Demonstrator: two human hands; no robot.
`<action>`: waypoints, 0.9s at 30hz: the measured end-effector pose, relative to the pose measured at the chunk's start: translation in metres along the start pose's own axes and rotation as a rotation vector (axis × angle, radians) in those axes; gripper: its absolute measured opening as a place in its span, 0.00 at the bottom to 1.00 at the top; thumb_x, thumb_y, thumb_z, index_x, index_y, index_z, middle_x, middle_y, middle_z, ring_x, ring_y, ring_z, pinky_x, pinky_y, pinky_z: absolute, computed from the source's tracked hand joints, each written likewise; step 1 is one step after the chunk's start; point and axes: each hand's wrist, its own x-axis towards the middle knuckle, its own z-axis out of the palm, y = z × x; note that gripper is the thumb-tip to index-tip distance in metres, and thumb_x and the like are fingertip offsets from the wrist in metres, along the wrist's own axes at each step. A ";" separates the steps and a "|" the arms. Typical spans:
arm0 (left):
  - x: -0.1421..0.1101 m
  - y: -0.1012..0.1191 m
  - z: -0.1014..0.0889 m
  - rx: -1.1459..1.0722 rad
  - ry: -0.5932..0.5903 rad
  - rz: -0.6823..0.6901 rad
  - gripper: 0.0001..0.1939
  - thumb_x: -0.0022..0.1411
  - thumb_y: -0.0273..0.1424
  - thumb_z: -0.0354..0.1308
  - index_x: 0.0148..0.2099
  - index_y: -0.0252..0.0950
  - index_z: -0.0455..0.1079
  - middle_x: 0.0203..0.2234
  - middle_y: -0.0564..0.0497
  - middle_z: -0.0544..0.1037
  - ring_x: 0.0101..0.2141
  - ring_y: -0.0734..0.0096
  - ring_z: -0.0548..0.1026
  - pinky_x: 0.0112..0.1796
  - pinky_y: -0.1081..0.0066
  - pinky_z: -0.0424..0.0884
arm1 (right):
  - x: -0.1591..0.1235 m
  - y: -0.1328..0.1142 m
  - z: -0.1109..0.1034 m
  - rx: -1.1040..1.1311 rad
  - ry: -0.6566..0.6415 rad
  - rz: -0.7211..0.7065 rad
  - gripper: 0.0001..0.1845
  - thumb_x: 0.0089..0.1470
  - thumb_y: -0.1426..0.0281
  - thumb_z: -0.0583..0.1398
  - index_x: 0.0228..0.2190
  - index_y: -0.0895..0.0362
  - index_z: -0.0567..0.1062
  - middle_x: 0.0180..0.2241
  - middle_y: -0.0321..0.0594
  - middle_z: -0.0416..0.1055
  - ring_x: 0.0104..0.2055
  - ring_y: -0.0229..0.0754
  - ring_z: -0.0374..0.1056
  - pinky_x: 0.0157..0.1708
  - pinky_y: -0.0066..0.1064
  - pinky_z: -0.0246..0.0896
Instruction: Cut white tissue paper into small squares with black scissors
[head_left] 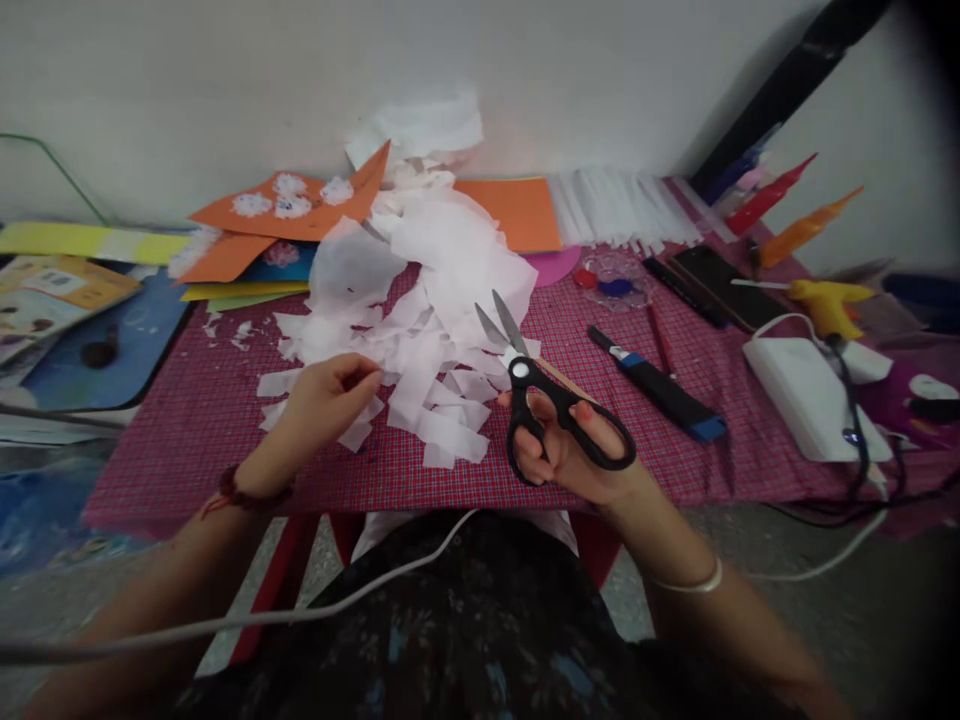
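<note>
White tissue paper, cut and whole, in a loose heap (450, 250) on a red-and-blue checked tablecloth (420, 485); rounded sheets are piled at the back, narrow strips are scattered at the front, and the lower layers are hidden.

Black-handled steel scissors (520, 371): held at the front right of the heap, blades slightly parted and pointed toward it. The handle loops are threaded by the fingers of the right hand (577, 465), which are closed around them; the palm is partly covered by the handles.

Left hand (330, 395): placed over the heap's front left strips, fingers curled, thumb brought near the forefinger. Whether a strip is pinched there cannot be told.

Thin tan stick (559, 378): right of the heap, partly hidden by the scissors.

Black-and-blue slim cutter (667, 395): farther right of the heap, laid aslant.

Clear scalloped dish (611, 285): right of the heap, marked with red and blue patches; contents hard to make out.

Bright pink rounded paper (556, 266): at the heap's right edge, partly covered.

Orange paper sheet with white ruffled rosettes (330, 212): behind the heap to the left, its right end bent upward.

Yellow plastic glue gun (829, 300): well to the right of the heap, blurred.

Yellow-orange printed booklet (52, 300): well to the left of the heap, cut off by the frame edge; its lettering cannot be read.
</note>
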 end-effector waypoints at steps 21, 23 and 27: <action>-0.013 0.021 -0.013 -0.849 0.163 -0.130 0.15 0.43 0.20 0.69 0.34 0.37 0.73 0.29 0.55 0.78 0.28 0.76 0.73 0.30 0.76 0.71 | -0.005 0.012 -0.002 -0.416 -0.305 -0.128 0.38 0.63 0.45 0.59 0.63 0.55 0.62 0.40 0.40 0.68 0.37 0.38 0.65 0.38 0.32 0.61; -0.020 0.018 -0.018 -0.853 0.169 -0.153 0.20 0.43 0.18 0.70 0.40 0.38 0.75 0.34 0.54 0.80 0.30 0.75 0.76 0.30 0.76 0.73 | -0.004 0.006 0.009 -0.493 -0.337 -0.078 0.41 0.62 0.45 0.60 0.65 0.56 0.60 0.43 0.42 0.69 0.41 0.39 0.66 0.41 0.33 0.62; -0.035 0.006 -0.027 -0.867 0.215 -0.108 0.22 0.43 0.21 0.72 0.43 0.39 0.77 0.36 0.52 0.82 0.33 0.72 0.78 0.31 0.76 0.75 | 0.003 0.001 0.036 -0.569 -0.348 0.087 0.45 0.58 0.45 0.64 0.66 0.57 0.58 0.44 0.43 0.68 0.42 0.40 0.65 0.40 0.32 0.62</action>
